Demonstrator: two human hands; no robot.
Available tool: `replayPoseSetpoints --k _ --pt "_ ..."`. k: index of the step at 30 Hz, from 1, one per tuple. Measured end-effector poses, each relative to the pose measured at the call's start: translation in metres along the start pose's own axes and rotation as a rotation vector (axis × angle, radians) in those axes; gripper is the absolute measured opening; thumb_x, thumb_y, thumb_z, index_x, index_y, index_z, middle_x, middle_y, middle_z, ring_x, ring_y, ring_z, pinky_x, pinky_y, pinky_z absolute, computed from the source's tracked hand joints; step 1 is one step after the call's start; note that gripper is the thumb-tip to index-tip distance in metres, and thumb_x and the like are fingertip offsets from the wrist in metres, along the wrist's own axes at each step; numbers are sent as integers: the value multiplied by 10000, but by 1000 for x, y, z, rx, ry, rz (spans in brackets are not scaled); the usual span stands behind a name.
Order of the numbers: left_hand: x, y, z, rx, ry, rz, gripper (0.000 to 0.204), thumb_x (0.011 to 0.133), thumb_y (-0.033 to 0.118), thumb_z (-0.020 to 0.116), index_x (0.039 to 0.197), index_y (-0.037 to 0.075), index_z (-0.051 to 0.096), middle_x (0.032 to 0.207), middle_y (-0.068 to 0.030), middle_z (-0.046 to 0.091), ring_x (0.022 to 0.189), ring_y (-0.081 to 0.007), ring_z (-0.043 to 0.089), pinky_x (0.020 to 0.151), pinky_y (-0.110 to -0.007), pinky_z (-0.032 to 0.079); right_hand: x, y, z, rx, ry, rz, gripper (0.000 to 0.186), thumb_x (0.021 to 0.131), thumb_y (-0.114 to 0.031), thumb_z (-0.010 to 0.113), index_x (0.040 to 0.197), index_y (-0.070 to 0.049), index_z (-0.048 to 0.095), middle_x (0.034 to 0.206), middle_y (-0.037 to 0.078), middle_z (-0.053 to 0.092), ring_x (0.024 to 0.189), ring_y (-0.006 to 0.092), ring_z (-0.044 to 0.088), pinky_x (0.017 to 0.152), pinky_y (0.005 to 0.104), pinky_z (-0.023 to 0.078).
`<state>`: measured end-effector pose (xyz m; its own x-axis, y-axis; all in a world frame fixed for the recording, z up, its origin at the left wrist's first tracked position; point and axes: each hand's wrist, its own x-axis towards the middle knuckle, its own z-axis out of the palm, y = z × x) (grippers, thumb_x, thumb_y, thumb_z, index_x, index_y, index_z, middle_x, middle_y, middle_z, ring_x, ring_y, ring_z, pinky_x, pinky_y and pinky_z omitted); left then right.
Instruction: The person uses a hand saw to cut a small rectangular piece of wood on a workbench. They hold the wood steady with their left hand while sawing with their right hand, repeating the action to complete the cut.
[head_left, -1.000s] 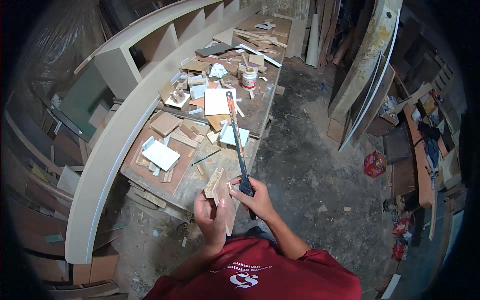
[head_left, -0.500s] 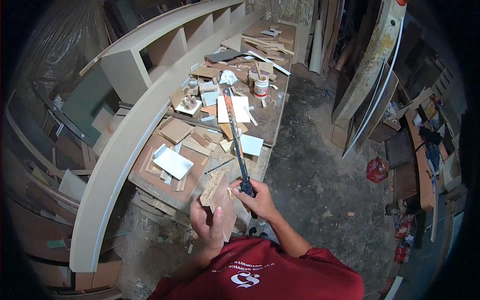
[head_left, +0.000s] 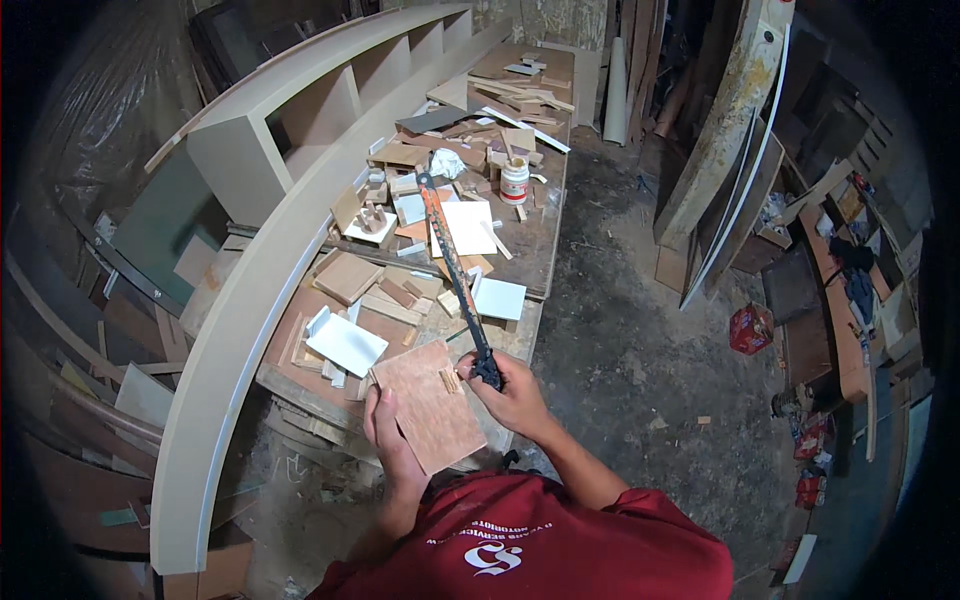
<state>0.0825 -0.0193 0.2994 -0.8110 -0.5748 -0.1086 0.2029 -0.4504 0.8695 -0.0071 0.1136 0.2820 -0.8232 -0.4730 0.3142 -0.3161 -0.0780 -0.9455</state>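
My left hand (head_left: 392, 440) is closed on the left edge of a flat, reddish-brown piece of wooden board (head_left: 425, 410), its broad face turned up. Near the board's right side is a small, rough, pale patch (head_left: 450, 381); I cannot tell whether it is a notch or a stuck bit of wood. My right hand (head_left: 512, 395) grips the black handle of a long, narrow tool that looks like a hacksaw (head_left: 452, 260), with a worn orange and black bar. The bar points away from me over the bench, and my right thumb is close to the pale patch.
On the workbench (head_left: 535, 250) lie several wood offcuts, white panels (head_left: 346, 342) and a crumpled white wad (head_left: 446, 164). A glue jar (head_left: 514, 181) stands near its right edge. A long shelf unit (head_left: 235, 165) runs along the left. A red box (head_left: 751, 330) sits on the floor.
My left hand has turned the board from its thick edge to its broad face. The hacksaw remains in my right hand, its far end slightly further left in view.
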Motion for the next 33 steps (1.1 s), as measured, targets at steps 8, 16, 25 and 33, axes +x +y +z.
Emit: replayPoseSetpoints --k 8,16,25,33 --pt "29 -20 -12 -273 -91 -254 437 944 356 413 1250 51 470 1098 -103 594 990 -218 604 853 -352 483 11 11 -1 -32 -17 -33 105 841 7 571 945 19 584 870 50 620 811 109 563 748 260 457" --pt "40 -24 -28 -327 -121 -333 398 950 346 420 1230 79 512 1022 -39 626 886 -146 617 763 -295 501 15 11 5 42 -50 -5 85 846 -8 569 926 16 583 840 48 621 776 106 567 724 258 458" --pt "41 -14 -29 -308 -114 -381 385 940 363 450 1189 83 536 989 -29 626 840 -133 612 735 -285 495 8 57 -12 -288 -14 231 225 891 -206 626 843 8 575 640 3 579 580 63 499 529 251 399" --pt "45 -18 -27 -245 -36 -439 415 916 360 456 1210 73 517 1048 -68 619 919 -197 619 812 -339 494 -10 35 -25 -107 65 200 274 932 -265 555 939 4 609 638 58 532 608 118 491 586 283 425"
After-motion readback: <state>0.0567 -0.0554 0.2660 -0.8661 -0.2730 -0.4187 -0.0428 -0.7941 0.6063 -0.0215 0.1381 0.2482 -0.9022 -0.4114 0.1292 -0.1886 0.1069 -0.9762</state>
